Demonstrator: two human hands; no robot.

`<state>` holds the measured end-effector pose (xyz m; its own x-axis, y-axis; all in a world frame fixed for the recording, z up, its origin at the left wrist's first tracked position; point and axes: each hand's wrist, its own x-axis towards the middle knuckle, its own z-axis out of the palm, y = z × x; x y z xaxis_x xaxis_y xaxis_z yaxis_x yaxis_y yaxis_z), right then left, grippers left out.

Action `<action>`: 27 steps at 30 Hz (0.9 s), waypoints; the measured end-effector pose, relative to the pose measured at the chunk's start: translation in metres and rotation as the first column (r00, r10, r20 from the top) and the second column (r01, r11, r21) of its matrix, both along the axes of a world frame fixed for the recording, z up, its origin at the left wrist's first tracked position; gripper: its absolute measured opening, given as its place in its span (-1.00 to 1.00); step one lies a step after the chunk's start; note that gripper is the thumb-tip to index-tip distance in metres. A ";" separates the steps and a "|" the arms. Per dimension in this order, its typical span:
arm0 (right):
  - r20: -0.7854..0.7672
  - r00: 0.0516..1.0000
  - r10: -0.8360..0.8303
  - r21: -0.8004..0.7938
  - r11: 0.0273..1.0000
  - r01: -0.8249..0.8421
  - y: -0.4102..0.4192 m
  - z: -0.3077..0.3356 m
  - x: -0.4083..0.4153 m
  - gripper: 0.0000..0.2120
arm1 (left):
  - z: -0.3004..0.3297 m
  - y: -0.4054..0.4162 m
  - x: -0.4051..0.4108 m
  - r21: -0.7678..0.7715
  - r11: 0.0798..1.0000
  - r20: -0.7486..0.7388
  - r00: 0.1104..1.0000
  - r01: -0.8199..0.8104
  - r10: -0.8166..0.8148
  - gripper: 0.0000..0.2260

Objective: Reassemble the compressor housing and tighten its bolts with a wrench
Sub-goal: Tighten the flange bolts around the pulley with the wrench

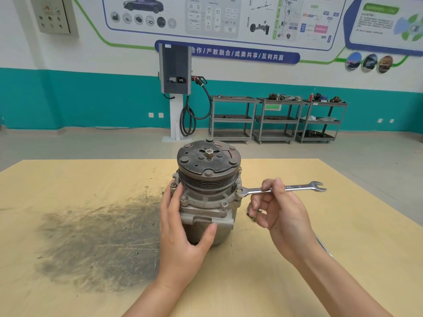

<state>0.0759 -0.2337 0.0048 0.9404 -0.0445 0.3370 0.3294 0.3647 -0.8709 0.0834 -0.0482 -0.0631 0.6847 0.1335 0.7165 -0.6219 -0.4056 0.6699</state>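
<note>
A grey metal compressor (207, 209) stands upright on the wooden table (251, 282), its rusty pulley and clutch plate (208, 161) on top. Bolts (183, 198) sit around the housing flange. My left hand (180, 232) grips the housing's left side, thumb across the front. A silver open-ended wrench (297, 187) lies level to the right, one end on a flange bolt (239, 191) at the right side. My right hand (279, 209) pinches the wrench shaft near its middle.
A dark grease stain (96, 243) covers the table left of the compressor. Beyond the far table edge are open floor, a wall charger (175, 69) with cable, and three grey shelf carts (274, 120) holding parts.
</note>
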 end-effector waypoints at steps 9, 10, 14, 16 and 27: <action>0.589 0.764 -0.265 -0.342 0.774 0.532 0.015 -0.007 -0.012 -0.85 | -0.001 0.000 0.002 -0.006 1.000 -0.002 1.000 0.002 -0.002 -0.25; 0.646 0.721 -0.253 -0.366 0.725 0.583 0.016 -0.009 -0.013 -0.83 | -0.001 0.000 0.002 -0.005 1.000 -0.001 1.000 0.001 -0.001 -0.25; 0.586 0.750 -0.307 -0.229 0.825 0.517 0.019 -0.010 -0.015 -0.74 | -0.001 0.000 0.001 -0.008 1.000 -0.010 1.000 0.009 -0.009 -0.25; 0.482 0.797 -0.363 -0.095 0.883 0.460 0.018 -0.006 -0.015 -0.70 | -0.001 0.000 0.001 -0.011 1.000 -0.015 1.000 0.013 -0.013 -0.25; 0.035 0.999 0.032 -0.006 0.999 -0.032 -0.002 -0.001 0.004 -0.61 | 0.002 0.000 -0.001 -0.006 1.000 -0.022 1.000 0.015 -0.015 -0.25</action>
<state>0.0798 -0.2360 0.0040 0.9290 -0.0122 0.3699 0.3478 0.3708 -0.8611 0.0823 -0.0486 -0.0615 0.7020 0.1273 0.7007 -0.6131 -0.3924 0.6856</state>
